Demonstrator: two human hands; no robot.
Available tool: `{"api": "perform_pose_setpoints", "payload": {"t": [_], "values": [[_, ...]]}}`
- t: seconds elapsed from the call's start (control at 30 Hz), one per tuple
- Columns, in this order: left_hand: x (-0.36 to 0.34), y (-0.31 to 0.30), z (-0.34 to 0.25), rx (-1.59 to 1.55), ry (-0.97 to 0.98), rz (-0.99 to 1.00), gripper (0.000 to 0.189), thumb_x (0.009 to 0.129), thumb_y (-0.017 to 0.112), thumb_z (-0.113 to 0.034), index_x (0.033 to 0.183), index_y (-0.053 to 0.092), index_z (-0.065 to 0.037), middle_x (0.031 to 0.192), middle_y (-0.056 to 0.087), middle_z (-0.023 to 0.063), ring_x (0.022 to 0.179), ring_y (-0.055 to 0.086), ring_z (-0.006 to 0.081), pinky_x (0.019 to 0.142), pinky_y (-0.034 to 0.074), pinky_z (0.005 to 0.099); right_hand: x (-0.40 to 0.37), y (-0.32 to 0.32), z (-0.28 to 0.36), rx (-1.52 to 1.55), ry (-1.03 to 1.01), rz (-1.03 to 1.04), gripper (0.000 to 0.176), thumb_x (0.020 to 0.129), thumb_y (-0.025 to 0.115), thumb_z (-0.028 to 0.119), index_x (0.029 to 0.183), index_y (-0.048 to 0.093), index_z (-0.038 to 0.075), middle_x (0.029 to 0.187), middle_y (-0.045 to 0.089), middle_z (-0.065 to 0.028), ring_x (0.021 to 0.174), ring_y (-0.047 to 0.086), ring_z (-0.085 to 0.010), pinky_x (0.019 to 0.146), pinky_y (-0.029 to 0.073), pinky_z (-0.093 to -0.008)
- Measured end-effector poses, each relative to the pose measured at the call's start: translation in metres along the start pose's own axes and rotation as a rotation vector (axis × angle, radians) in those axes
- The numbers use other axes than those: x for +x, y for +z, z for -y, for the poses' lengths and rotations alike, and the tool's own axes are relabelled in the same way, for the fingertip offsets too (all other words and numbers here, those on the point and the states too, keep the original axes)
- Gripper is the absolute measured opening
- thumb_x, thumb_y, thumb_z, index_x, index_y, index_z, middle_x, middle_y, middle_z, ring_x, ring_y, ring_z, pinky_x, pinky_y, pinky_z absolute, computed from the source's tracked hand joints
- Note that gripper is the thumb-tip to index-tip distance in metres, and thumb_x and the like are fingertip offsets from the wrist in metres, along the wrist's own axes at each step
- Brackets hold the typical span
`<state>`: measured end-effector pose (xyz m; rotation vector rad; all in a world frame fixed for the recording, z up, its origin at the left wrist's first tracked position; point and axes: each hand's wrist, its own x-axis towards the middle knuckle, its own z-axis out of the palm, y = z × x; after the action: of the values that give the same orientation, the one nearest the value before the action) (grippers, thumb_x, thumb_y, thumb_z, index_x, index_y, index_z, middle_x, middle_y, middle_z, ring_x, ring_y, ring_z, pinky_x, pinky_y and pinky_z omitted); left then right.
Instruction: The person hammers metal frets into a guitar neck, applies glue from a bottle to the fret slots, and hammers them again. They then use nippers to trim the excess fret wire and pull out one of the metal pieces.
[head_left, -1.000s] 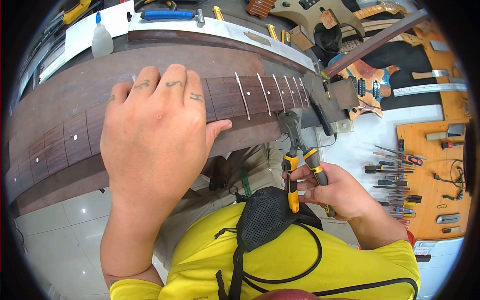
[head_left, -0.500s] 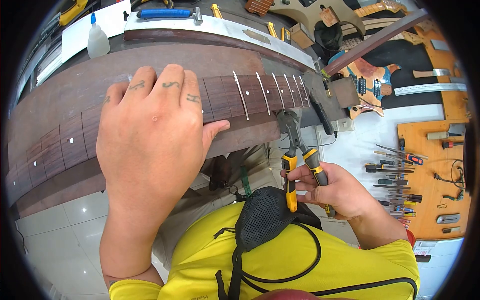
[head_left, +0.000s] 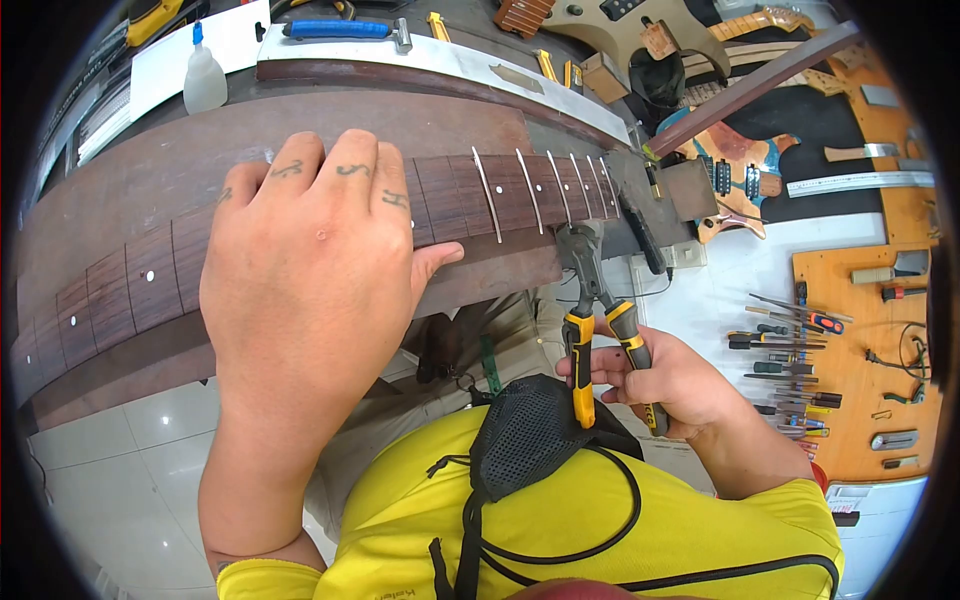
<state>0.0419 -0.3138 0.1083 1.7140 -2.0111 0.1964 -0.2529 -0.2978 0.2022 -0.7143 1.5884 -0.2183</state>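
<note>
A dark wooden fretboard (head_left: 455, 205) with white dot inlays lies across a brown board. My left hand (head_left: 305, 240) grips it from above, fingers over the far side and thumb along the near edge. Several silvery fret wires (head_left: 486, 195) cross its right part, their ends standing past the edges; bare slots run across the part to the left. In my right hand (head_left: 680, 385) is a pair of end-cutting pliers (head_left: 582, 262) with yellow and black handles. The handles are spread apart, and the jaws sit right at the near edge, by a fret wire's end.
Behind the fretboard, a blue-handled hammer (head_left: 340, 29) rests on a long white-topped bar (head_left: 450, 68). A squeeze bottle (head_left: 204, 80) stands at the back left. Guitar bodies (head_left: 735, 165) lie at the right, near a tool board (head_left: 865, 350). A black pen-like tool (head_left: 642, 232) with a cord is beside the pliers.
The whole view has shifted slightly. My left hand stays on the fretboard, and the pliers remain at its near edge with their handles apart.
</note>
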Motion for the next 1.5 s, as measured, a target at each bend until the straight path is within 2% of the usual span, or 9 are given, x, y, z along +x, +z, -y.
{"api": "perform_pose_setpoints", "payload": {"t": [0.27,0.37,0.53,0.87,1.07,1.13,1.33,1.47,1.5], "values": [[0.0,0.0,0.0,-0.014,-0.017,0.025,0.066,0.077,0.084,-0.047,0.122,0.071,0.0,0.118,0.071,0.0121,0.112,0.066,0.0321,0.098,0.051,0.044,0.006,0.002,0.003,-0.038,0.093,0.037,0.071,0.073,0.051,-0.008,0.144,0.055,0.0,0.13,0.067,-0.0157,0.123,0.064,-0.0247,0.112,0.046,-0.0373],[0.0,0.0,0.0,0.006,-0.016,0.016,0.065,0.077,0.083,-0.047,0.121,0.072,0.0,0.118,0.071,0.0115,0.112,0.066,0.0318,0.098,0.051,0.0441,0.009,0.001,0.003,-0.024,0.112,0.006,0.064,0.077,0.056,-0.006,0.141,0.057,-0.001,0.126,0.069,-0.015,0.12,0.065,-0.024,0.111,0.048,-0.0362],[0.001,0.0,0.0,0.009,-0.015,0.038,0.065,0.077,0.083,-0.047,0.121,0.072,-0.001,0.118,0.072,0.0106,0.113,0.066,0.0307,0.098,0.051,0.0437,0.01,-0.003,-0.003,-0.021,0.058,0.022,0.064,0.083,0.078,0.009,0.14,0.054,-0.01,0.124,0.068,-0.0192,0.122,0.066,-0.0294,0.109,0.05,-0.0424],[0.001,0.006,0.0,-0.007,0.012,-0.009,0.065,0.075,0.084,-0.047,0.119,0.072,-0.001,0.114,0.072,0.0087,0.109,0.067,0.0284,0.095,0.052,0.0424,0.015,-0.001,-0.007,-0.004,0.046,-0.039,0.054,0.088,0.083,0.015,0.132,0.061,-0.008,0.12,0.068,-0.0191,0.113,0.07,-0.0316,0.105,0.054,-0.0462],[0.001,0.006,0.001,-0.009,0.027,-0.022,0.063,0.074,0.084,-0.048,0.115,0.072,-0.002,0.106,0.07,0.0067,0.103,0.067,0.0262,0.089,0.052,0.0407,0.024,-0.001,-0.018,-0.016,0.026,-0.035,0.036,0.091,0.082,0.018,0.115,0.064,-0.002,0.099,0.066,-0.0117,0.095,0.068,-0.0276,0.09,0.057,-0.0426],[0.001,0.006,0.001,0.005,0.03,-0.021,0.063,0.074,0.084,-0.048,0.115,0.072,-0.002,0.107,0.07,0.0066,0.104,0.067,0.0261,0.089,0.052,0.0407,0.027,-0.001,-0.023,0.03,0.005,0.007,0.032,0.091,0.083,0.022,0.11,0.063,0.005,0.088,0.064,-0.0054,0.083,0.065,-0.0204,0.078,0.053,-0.0361],[0.001,0.006,0.001,-0.003,0.02,-0.007,0.063,0.074,0.084,-0.048,0.116,0.072,-0.002,0.11,0.071,0.0066,0.105,0.066,0.026,0.09,0.052,0.0407,0.033,0.002,-0.031,0.079,-0.056,-0.011,0.031,0.09,0.084,0.021,0.105,0.062,0.006,0.084,0.063,-0.0056,0.076,0.064,-0.02,0.072,0.052,-0.0356],[0.001,0.005,0.0,-0.012,0.012,-0.008,0.063,0.075,0.083,-0.048,0.117,0.072,-0.002,0.112,0.071,0.0074,0.108,0.066,0.0267,0.091,0.052,0.0415,0.027,-0.013,-0.026,0.084,0.026,0.048,0.037,0.085,0.082,0.009,0.117,0.064,0.001,0.098,0.065,-0.0118,0.094,0.068,-0.027,0.088,0.055,-0.0405],[0.001,0.005,0.0,-0.008,0.004,0.0,0.064,0.075,0.083,-0.048,0.118,0.072,-0.002,0.113,0.071,0.0078,0.108,0.067,0.0273,0.092,0.052,0.0421,0.024,-0.019,-0.024,0.167,0.03,0.163,0.051,0.084,0.079,0.006,0.13,0.059,0.002,0.107,0.066,-0.012,0.102,0.069,-0.0258,0.094,0.054,-0.0387]]}}
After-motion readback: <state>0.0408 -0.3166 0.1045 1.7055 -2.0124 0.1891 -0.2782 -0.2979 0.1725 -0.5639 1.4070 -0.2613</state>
